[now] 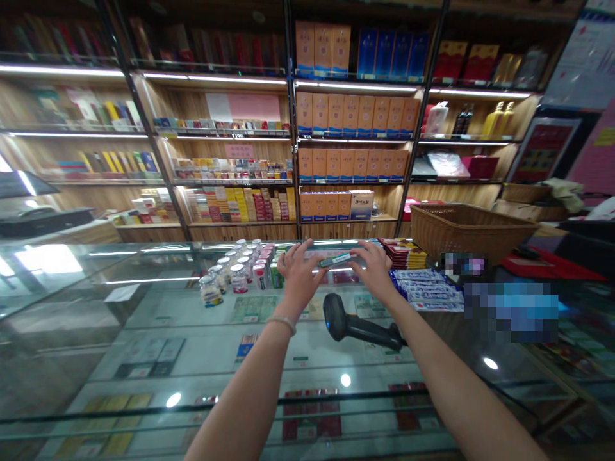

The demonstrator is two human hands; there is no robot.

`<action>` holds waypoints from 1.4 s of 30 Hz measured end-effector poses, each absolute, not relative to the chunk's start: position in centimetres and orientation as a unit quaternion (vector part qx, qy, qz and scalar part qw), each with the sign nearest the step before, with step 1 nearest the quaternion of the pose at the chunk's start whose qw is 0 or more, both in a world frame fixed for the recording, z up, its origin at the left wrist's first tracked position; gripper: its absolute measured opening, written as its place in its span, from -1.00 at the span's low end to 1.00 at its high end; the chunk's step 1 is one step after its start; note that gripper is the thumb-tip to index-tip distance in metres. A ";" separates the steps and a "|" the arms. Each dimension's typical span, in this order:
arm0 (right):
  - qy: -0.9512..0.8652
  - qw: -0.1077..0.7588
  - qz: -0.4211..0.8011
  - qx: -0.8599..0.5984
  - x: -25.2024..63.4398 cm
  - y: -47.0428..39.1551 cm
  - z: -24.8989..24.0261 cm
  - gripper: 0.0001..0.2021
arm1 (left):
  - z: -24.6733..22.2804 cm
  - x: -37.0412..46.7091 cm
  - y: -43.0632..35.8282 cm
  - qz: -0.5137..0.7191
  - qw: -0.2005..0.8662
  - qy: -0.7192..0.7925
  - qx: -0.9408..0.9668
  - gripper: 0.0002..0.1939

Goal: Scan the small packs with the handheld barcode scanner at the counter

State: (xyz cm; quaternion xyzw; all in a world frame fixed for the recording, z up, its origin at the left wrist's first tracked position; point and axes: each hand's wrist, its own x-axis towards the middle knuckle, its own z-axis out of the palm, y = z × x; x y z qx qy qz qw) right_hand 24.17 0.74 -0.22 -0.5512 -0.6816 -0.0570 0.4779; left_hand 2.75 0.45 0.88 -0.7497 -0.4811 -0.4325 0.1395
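Over the glass counter, my left hand (302, 274) and my right hand (373, 267) hold a slim green-and-white pack (336, 260) between them, one at each end. The pack lies nearly level; its print is too small to read. A black barcode scanner (358, 325) lies on the glass below my hands, its head toward the left. Beside my left hand stand small green packs (277, 269), pink-and-white containers (260, 275) and several clear lidded jars (210, 291). To the right of my right hand lie blue-and-white packets (427, 289) in a row.
Red-and-yellow boxes (406, 253) are stacked behind the packets, near a wicker basket (473, 227). Flat packs show beneath the glass counter (202, 352). Lit shelves with orange boxes (353, 165) fill the back wall. A blurred-out patch (512, 307) covers the right side.
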 end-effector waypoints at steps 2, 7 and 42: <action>-0.686 0.483 -0.056 -0.541 24.0 0.2 0.1 -0.79 | 0.9 2.8 0.5 -0.435 0.131 -0.486 -0.746 -0.81; -0.699 0.489 -0.072 -0.517 23.0 -1.3 0.9 -0.76 | 0.8 3.0 0.4 -0.412 0.131 -0.489 -0.758 -0.82; -0.759 0.357 -0.139 -0.526 18.4 -0.3 3.4 -0.88 | 4.8 -0.3 0.6 -0.335 0.171 -0.464 -0.802 -0.93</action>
